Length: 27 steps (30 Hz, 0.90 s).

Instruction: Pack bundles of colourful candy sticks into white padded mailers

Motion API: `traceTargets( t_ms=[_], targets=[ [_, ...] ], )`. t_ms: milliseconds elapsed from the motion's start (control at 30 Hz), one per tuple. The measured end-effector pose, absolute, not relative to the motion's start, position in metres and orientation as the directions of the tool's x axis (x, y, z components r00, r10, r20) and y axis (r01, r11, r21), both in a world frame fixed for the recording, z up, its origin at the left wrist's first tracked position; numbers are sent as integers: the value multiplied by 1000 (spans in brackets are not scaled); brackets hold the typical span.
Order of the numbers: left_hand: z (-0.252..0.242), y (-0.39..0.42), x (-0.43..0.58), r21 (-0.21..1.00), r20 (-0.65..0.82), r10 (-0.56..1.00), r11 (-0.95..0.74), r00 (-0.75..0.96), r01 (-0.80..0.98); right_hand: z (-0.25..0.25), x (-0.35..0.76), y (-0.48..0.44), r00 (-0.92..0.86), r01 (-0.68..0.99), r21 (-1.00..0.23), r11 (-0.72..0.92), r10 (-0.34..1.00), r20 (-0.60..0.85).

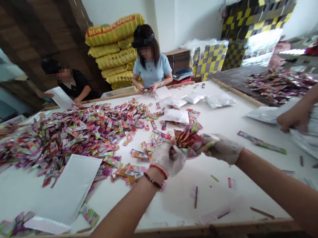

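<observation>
Both of my hands wear pale knitted work gloves and meet over the middle of the white table [169,212]. Between them is a bunch of small colourful snack packets [188,138], fanned upward in reds, pinks and greens. My left hand [167,159] closes around the bunch's left side. Gripping its right end, my right hand [223,148] has its fingertips partly hidden by the packets. Beyond my left hand spreads a large heap of the same packets [86,130]. A flat white mailer bag [67,193] lies to the left, with a few packets beside it.
Across the table, a person in light blue [152,68] handles packets; another in black [77,84] holds a white bag. Filled white pouches [193,97] lie midway. At right, another person's hand [295,118] rests on white bags. A packet strip [261,143] lies nearby.
</observation>
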State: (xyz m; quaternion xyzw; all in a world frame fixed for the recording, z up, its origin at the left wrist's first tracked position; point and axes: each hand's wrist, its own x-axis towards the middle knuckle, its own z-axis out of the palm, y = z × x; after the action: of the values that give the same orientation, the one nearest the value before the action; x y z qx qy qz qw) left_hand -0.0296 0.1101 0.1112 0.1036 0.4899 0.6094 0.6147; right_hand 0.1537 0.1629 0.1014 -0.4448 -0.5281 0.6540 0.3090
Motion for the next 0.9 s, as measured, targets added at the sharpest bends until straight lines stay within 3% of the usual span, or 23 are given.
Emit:
traceTargets(
  t_ms=[100,167,300,567,667,733,800,900],
  targets=[
    [139,115,-28,967,-206,940,154,-271,-202,146,154,173,-359,-23,-949,-315,888,-286],
    [154,119,-30,989,-140,950,146,-281,1,166,155,175,-330,57,-969,-239,912,-244],
    [174,127,-35,994,-59,953,84,-297,73,190,164,172,-298,154,-979,-131,939,-173],
    [187,140,-27,957,75,975,-11,-209,290,202,176,169,-252,248,-966,-78,957,-142],
    [185,141,-24,951,68,978,-4,-198,310,197,187,164,-251,381,-924,-27,959,-131],
    [181,140,-21,948,59,981,3,-186,319,195,196,157,-220,576,-814,77,974,-63],
    [175,137,-15,945,52,984,8,-172,328,195,200,146,-226,786,-574,231,971,81],
    [168,128,2,939,70,994,-39,-80,341,190,196,129,-437,842,-230,488,867,239]
  ],
)
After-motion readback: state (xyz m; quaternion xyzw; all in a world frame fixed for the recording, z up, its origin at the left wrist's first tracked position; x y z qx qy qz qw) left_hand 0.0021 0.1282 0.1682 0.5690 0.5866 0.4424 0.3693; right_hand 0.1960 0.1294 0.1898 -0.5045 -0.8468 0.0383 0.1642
